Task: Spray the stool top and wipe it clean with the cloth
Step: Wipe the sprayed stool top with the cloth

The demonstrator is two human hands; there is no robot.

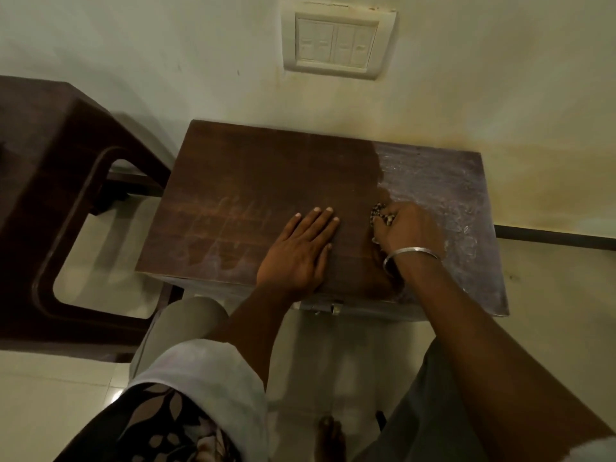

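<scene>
Far left, around 9 o'clock, there's a dark brown plastic seat [50, 181] on the tile floor [550, 311]. It's just beside the stool with a narrow gap between them.

The stool top [266, 168] sits dead centre, its back edge against the wall [466, 78]. Most of it looks dark brown, with a few pale streaks toward its 8 o'clock corner. The strip from 1 to 5 o'clock is covered in a whitish film.

The left hand [298, 251] lies flat on the top near the front edge, fingers straight and close together, pointing to 12. It's got nothing in it.

Just right of it, the right hand [408, 228] is curled around a bunched patterned cloth [380, 213], pressing it on the wood right where the dark part meets the filmy part. Most of the cloth is hidden under the fingers, only a bit pokes out at 10 o'clock of the hand. There's a metal bangle [410, 253] on that wrist.

A switch plate [338, 41] sits on the wall at 12 o'clock, a small metal latch [333, 306] on the stool's front edge, and a bare foot [328, 435] down at 6 o'clock.
</scene>
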